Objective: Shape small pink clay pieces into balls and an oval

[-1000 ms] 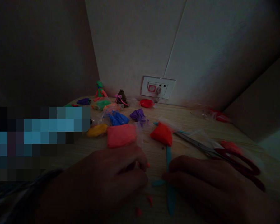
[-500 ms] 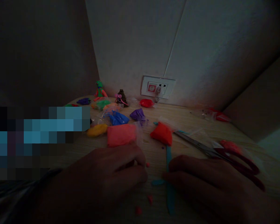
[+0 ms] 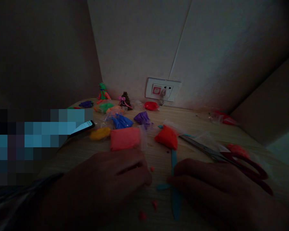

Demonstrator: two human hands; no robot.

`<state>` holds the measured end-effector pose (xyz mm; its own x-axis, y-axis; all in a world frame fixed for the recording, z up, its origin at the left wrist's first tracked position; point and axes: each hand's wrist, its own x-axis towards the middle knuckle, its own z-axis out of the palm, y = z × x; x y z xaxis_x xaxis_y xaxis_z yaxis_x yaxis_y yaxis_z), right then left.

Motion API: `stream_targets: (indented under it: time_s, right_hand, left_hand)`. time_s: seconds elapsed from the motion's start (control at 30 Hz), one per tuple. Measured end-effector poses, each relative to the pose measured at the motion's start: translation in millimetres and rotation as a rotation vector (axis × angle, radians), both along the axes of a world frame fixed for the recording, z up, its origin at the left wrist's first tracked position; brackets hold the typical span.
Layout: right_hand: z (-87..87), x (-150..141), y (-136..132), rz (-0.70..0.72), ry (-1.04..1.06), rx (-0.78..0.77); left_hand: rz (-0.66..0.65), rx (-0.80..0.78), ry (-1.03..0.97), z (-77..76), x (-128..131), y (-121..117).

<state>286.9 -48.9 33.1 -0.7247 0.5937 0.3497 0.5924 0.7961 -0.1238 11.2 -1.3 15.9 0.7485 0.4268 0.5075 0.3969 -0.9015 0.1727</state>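
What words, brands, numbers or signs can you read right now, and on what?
Nothing is legible.
Lit phone screen: faint marks, too small and blurred to read.
Pink square on the wall socket: a round mark, any lettering too small.
Blue tool, pink packet, scissors: no readable marking.

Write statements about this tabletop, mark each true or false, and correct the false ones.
1. The scissors lie partly open. False: their blades lie together.
2. The green-headed figure is left of the brown figure. True.
3. The yellow lump is right of the pink packet. False: the yellow lump is left of the pink packet.
4. The right hand is beside the long blue strip. True.
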Motion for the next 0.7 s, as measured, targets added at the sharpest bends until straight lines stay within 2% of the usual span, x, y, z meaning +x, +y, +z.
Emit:
stream_targets:
  time_s: [0.27, 0.4, 0.57, 0.7]
  right_hand:
    - [-5.1, 0.1, 4.8, 0.021, 0.042, 0.135]
    - [0.5, 0.6, 11.5, 0.026, 0.002, 0.126]
    - [2.9, 4.7, 23.3, 0.044, 0.079, 0.149]
    - [2.9, 5.5, 22.6, 0.052, 0.085, 0.136]
  left_hand:
    - [-0.007, 0.065, 0.034, 10.5, 5.5, 0.2]
    - [-0.058, 0.042, 0.037, 11.0, 3.9, -1.7]
    - [-0.087, 0.005, -0.023, 7.8, 4.1, 4.5]
    - [-0.092, -0.006, -0.032, 7.7, 5.3, 7.9]
